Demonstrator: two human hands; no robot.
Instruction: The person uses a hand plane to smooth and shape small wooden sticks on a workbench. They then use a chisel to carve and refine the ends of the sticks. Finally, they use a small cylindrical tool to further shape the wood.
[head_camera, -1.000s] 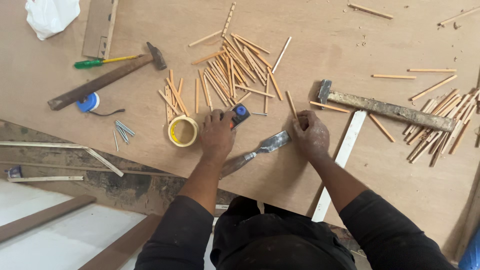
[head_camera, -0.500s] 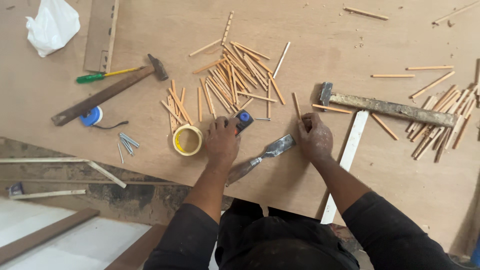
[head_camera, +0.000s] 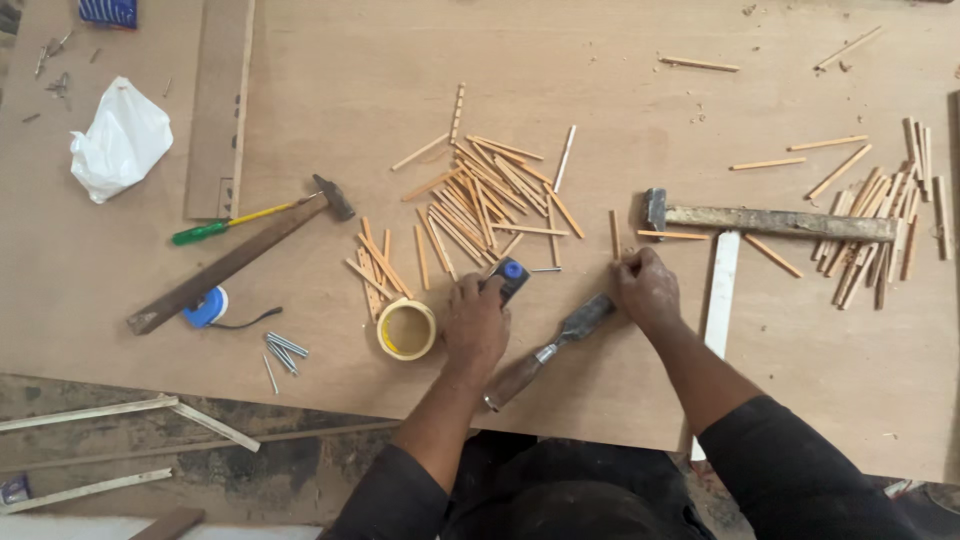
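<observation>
The left hand (head_camera: 476, 322) grips a half-hidden dark tool (head_camera: 511, 277); the right hand (head_camera: 647, 290), at 3 o'clock, pinches something unidentifiable.

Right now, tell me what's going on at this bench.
A person leans over a plywood board. Their left hand rests on a small black tool with a blue button, beside a yellow tape roll. Their right hand pinches a thin wooden stick near a hammer. A chisel lies between the hands, and a pile of sticks sits just beyond.
</observation>
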